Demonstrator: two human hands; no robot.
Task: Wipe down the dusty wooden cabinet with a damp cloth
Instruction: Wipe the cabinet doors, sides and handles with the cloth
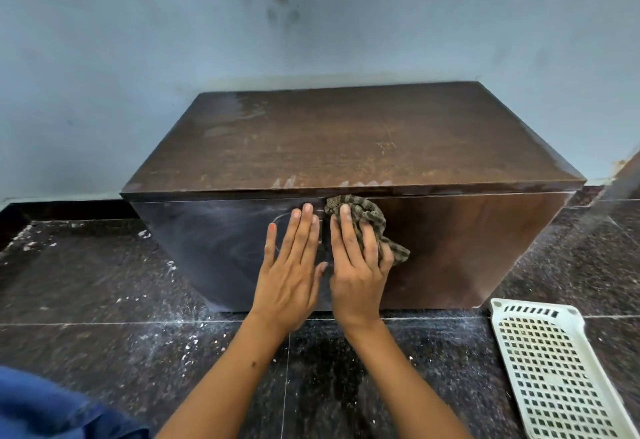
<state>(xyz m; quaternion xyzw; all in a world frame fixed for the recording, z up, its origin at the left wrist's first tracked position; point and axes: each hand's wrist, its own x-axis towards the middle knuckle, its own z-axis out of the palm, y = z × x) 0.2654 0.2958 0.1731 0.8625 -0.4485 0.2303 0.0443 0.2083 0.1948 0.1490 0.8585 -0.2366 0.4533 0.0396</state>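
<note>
Cloth (372, 222) under right hand (358, 265), against cabinet (450, 248)

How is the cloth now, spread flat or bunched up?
Bunched up. The striped cloth sits crumpled under the right hand, pressed against the front of the wooden cabinet, with folds sticking out past the fingers.

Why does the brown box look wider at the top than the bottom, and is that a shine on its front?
In the head view, the wide-angle lens bends straight lines, so the cabinet flares out toward its top. Its front panel shows a soft pale sheen left of the left hand. The right hand presses the cloth there. The blue fabric at bottom left is blurred.
</note>
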